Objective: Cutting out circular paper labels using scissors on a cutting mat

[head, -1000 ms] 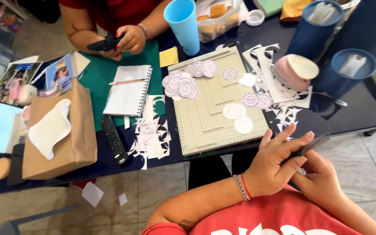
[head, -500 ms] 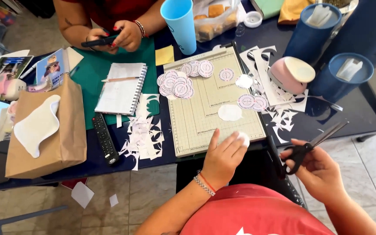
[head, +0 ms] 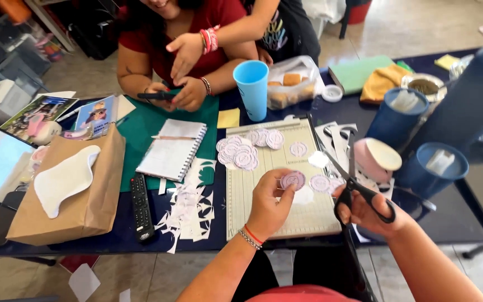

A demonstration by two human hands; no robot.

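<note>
My left hand [head: 268, 204] pinches a small round paper sticker [head: 293, 180] with a purple print, held above the cream cutting mat [head: 252, 190]. My right hand [head: 367, 210] grips black scissors [head: 359, 187], blades open and pointing up-left, just right of the sticker. More round stickers [head: 244, 151] lie in a heap on the mat's far left, and one [head: 320, 183] sits beside the scissors.
Paper scraps [head: 188, 210], a black remote [head: 140, 207], a spiral notebook [head: 171, 151], a brown paper bag [head: 68, 190], a light blue cup [head: 251, 89] and dark blue tumblers [head: 437, 168] crowd the table. Across it a person holds a dark object [head: 157, 96]; another hand [head: 185, 53] reaches in.
My left hand lifted a round sticker off the mat and raised it. My right hand brought the scissors inward beside it. The view tilted up to show the people opposite.
</note>
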